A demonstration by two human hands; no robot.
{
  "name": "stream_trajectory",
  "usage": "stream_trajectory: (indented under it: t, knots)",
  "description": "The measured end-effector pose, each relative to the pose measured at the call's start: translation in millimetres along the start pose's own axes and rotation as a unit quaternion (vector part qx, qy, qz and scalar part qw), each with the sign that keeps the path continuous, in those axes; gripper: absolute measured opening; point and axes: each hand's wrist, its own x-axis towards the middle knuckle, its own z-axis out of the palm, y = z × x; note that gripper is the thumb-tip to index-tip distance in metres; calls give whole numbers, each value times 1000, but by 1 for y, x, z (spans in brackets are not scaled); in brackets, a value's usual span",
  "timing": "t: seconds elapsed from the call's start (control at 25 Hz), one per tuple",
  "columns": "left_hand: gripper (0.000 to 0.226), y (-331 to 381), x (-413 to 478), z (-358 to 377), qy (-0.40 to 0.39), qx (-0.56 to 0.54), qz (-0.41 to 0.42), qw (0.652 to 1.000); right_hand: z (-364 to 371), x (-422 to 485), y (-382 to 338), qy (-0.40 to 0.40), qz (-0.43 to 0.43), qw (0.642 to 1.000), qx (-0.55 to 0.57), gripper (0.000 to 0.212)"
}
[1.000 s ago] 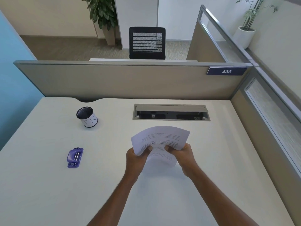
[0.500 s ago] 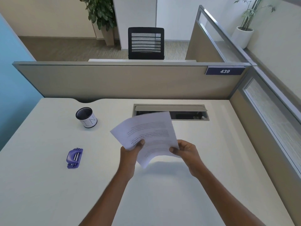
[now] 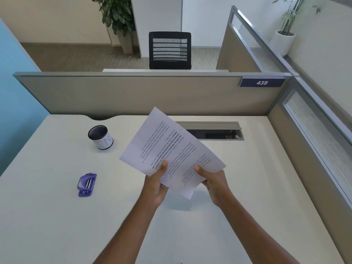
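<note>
Both my hands hold printed white paper sheets (image 3: 167, 147) up above the white desk (image 3: 247, 187), tilted so one corner points at the far partition. My left hand (image 3: 155, 184) pinches the near left edge with its thumb on the printed face. My right hand (image 3: 214, 182) pinches the near right edge, thumb on top too. The text runs upside down and slanted from my view. A lower corner of the sheets hangs between my hands.
A purple hole punch (image 3: 86, 184) lies on the desk to the left. A black-and-white pen cup (image 3: 100, 137) stands behind it. A cable tray slot (image 3: 215, 132) opens at the desk's back. Partitions (image 3: 133, 94) close the far and right sides.
The sheets have been lifted off the desk and turned clockwise, from lying wide across my hands to standing tall with a corner toward the partition. Both hands rose slightly and spread apart.
</note>
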Motion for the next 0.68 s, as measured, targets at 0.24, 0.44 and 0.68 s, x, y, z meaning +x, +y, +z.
stream_trajectory:
  t: [0.24,0.44,0.68]
  knots:
    - [41,30,17,-21,56,6,26,998,-21,6,-15,31,-5,998,-54,33]
    - [31,74,38,-43,21,260,52,964,-38,15,-30,53,-12,994,-99,28]
    - [46,69,49,-38,-49,358,-12,932,-35,23,-39,14,-36,987,-153,32]
